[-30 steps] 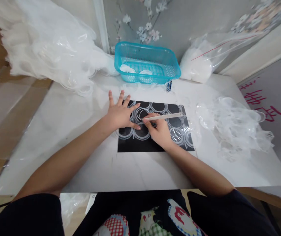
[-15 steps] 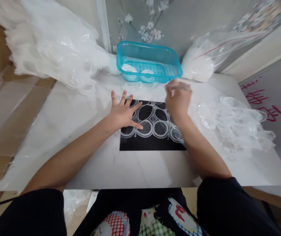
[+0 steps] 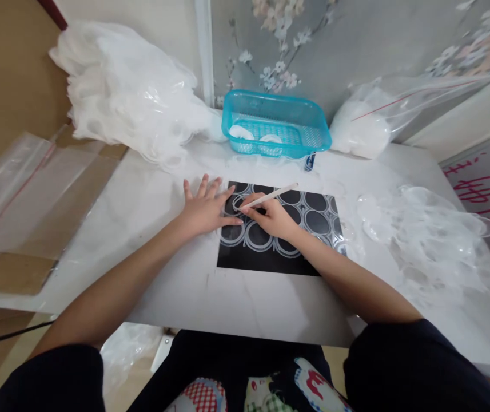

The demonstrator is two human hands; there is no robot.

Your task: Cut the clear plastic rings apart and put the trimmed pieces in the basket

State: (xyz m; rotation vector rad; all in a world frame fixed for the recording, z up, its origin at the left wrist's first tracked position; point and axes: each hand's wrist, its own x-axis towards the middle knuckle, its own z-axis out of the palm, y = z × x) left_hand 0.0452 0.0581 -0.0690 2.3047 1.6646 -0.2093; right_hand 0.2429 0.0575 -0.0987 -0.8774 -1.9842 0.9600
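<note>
A clear plastic sheet of round rings [image 3: 309, 220] lies on a black mat [image 3: 266, 263] in the middle of the white table [image 3: 150, 200]. My left hand [image 3: 204, 209] lies flat with fingers spread, pressing the sheet's left edge. My right hand [image 3: 270, 220] is closed in a pinch on a thin white stick [image 3: 270, 196], whose near tip touches a ring next to my left fingertips. The stick slants up and to the right.
A turquoise basket [image 3: 277, 123] with white round pieces stands at the back. A big heap of clear plastic [image 3: 133, 91] sits back left, another heap [image 3: 433, 234] on the right, a zip bag of white pieces [image 3: 365, 129] back right, flat bags [image 3: 22, 183] at left.
My right hand reached up toward the basket half a second ago, then came back down onto the ring sheet with the stick. My left hand stayed pressed flat. The view shifted left.
</note>
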